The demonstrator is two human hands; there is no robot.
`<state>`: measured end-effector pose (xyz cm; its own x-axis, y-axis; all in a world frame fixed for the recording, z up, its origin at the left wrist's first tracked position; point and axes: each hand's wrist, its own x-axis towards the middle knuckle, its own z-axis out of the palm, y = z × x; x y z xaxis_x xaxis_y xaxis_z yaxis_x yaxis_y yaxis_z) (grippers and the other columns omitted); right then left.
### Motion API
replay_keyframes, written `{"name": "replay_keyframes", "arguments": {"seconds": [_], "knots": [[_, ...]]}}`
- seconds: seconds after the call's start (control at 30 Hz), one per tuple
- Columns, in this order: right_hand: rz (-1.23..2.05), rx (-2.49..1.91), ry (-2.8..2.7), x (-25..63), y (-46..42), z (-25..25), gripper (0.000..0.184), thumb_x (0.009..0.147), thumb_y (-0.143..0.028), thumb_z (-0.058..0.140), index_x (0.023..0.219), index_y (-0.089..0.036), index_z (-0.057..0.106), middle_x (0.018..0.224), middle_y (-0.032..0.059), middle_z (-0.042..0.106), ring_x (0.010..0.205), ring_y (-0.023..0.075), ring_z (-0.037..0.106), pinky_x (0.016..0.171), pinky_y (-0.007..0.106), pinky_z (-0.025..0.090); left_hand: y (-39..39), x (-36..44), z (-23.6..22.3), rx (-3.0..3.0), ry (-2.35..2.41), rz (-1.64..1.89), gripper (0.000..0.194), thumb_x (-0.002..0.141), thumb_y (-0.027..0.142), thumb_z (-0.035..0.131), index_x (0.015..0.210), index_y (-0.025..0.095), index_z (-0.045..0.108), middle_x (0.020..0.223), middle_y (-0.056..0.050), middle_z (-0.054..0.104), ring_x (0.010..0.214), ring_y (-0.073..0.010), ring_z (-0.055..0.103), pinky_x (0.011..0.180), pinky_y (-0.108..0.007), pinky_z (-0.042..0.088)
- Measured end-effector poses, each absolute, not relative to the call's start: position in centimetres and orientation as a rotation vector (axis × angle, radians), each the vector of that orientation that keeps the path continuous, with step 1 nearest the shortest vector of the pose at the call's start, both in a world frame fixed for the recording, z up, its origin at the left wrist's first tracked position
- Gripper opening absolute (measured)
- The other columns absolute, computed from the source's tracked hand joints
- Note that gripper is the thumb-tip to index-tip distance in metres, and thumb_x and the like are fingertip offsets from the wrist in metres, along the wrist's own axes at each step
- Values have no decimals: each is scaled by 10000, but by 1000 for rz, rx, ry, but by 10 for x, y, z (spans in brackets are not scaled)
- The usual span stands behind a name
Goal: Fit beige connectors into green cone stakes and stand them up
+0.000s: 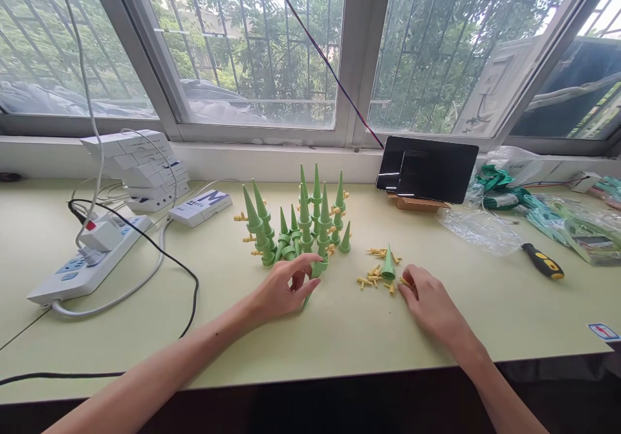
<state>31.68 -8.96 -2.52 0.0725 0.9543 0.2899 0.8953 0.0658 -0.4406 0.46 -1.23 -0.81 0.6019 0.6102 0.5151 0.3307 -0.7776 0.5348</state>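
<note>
My left hand point(286, 285) is closed around a green plastic spike point(319, 267), its wide collar up and its tip pointing down. My right hand point(427, 301) pinches a small yellow valve piece point(405, 282), mostly covered by the fingers. Between the hands lies a loose pile of similar yellow pieces point(372, 273), with one green cone point(388, 264) standing among them. Behind my left hand stands a cluster of green spikes point(305, 217), several stacked and some with yellow pieces sticking out sideways. A single green cone point(345, 238) stands at the cluster's right.
A white power strip point(87, 266) with plugs and a black cable point(196, 279) is at left, near white boxes point(150, 172). A tablet point(431, 169) leans at the back right. A screwdriver point(542, 261) and clear plastic bags point(485, 230) lie on the right.
</note>
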Motion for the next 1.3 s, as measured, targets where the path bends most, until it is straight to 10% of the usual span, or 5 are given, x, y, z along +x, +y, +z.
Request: {"name": "replay_keyframes", "arguments": {"seconds": [0.4, 0.9, 1.3], "knots": [[529, -1289, -1959, 248, -68, 54, 200, 928, -231, 469, 1109, -225, 553, 575, -64, 507, 485, 104, 444, 521, 216, 375, -13, 5, -3, 2121, 816, 929, 211, 901, 256, 583, 1032, 208, 424, 631, 70, 509, 472, -69, 440, 469, -190, 381], [1388, -868, -1548, 220, -29, 3, 368, 842, -516, 645, 934, -161, 616, 638, 3, 655, 465, 114, 587, 447, 236, 485, -9, 2, 0, 1981, 848, 866, 183, 944, 357, 541, 946, 180, 493, 595, 59, 507, 404, -67, 481, 404, -183, 407], [1436, -797, -1418, 214, -30, 4, 338, 785, -472, 725, 835, -160, 603, 681, 11, 663, 530, 127, 622, 504, 265, 511, -8, 2, 1, 1963, 824, 861, 195, 944, 365, 543, 914, 177, 500, 567, 70, 473, 393, -65, 485, 395, -173, 417]]}}
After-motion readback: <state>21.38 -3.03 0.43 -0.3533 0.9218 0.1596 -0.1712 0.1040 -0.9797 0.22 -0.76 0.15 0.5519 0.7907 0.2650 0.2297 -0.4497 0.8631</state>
